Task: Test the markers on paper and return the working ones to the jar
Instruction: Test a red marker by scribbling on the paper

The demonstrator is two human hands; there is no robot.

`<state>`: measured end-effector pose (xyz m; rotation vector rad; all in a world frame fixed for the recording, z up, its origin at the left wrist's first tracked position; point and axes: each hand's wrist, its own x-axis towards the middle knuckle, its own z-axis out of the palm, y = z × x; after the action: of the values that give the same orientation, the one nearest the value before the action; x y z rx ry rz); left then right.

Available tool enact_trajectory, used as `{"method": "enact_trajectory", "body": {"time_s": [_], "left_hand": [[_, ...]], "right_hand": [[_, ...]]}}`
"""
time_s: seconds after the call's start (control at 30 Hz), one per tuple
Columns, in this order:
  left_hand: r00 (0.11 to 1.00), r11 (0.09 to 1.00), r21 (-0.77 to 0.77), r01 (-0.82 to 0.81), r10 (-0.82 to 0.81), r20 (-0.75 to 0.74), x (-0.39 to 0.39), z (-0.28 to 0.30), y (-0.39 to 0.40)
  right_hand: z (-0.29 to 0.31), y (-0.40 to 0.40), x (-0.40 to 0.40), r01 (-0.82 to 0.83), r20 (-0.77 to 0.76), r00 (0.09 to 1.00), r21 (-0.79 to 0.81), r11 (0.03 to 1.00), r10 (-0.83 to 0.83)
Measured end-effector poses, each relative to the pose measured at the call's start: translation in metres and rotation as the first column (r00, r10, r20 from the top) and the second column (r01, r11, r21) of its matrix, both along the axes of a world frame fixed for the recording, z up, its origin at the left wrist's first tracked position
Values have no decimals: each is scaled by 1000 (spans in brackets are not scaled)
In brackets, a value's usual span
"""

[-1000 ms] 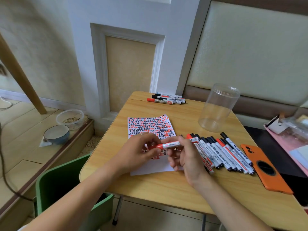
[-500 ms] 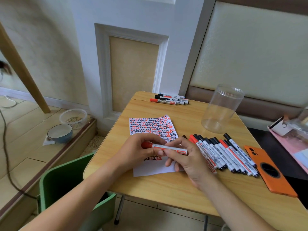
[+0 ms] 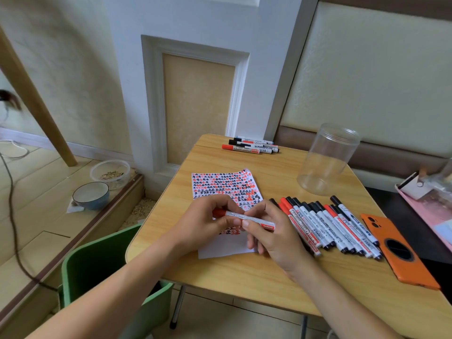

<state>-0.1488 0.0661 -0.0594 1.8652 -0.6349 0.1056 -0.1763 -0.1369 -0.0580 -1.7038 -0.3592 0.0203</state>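
step: uncapping the red-capped white whiteboard marker (image 3: 244,218) over the scribbled white paper sheet (image 3: 226,189), by my read
left hand (image 3: 203,223): fingers curled round the red cap end, gripping it
right hand (image 3: 271,231): thumb and fingers pinching the white barrel, gripping it
marker position: level, spanning both hands, just above the paper's lower half
technique: pull straight along the barrel, no twist or bend; keep the cap in my left hand so it goes back on fast
test spot: blank strip of paper under my hands; the part beyond them is already full of red and black marks
jar: clear round plastic jar (image 3: 326,159) stands beyond my right hand, nothing inside it that I can see
queue: row of red- and black-capped markers (image 3: 327,223) lies on the wooden desk (image 3: 244,272) just outside my right hand
separate pile: few markers (image 3: 252,145) at the desk's far edge; cannot tell if rejects
risk: orange phone (image 3: 401,250) past the row, keep the tip away
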Motion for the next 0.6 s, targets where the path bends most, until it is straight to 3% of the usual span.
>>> {"method": "enact_trajectory", "body": {"time_s": [0.3,0.43,0.6], "left_hand": [[1000,998,59,-9,8,23,-3,5,-1],[999,999,40,-34,35,-31,-4,8,0],[998,996,64,-58,56,34,-4,8,5]], "right_hand": [[2,-1,-1,36,45,998,-20,999,-35],[0,-1,-1,93,232,972,-186,978,-48],[-4,5,-10,248,521,852,-482,841,48]]}}
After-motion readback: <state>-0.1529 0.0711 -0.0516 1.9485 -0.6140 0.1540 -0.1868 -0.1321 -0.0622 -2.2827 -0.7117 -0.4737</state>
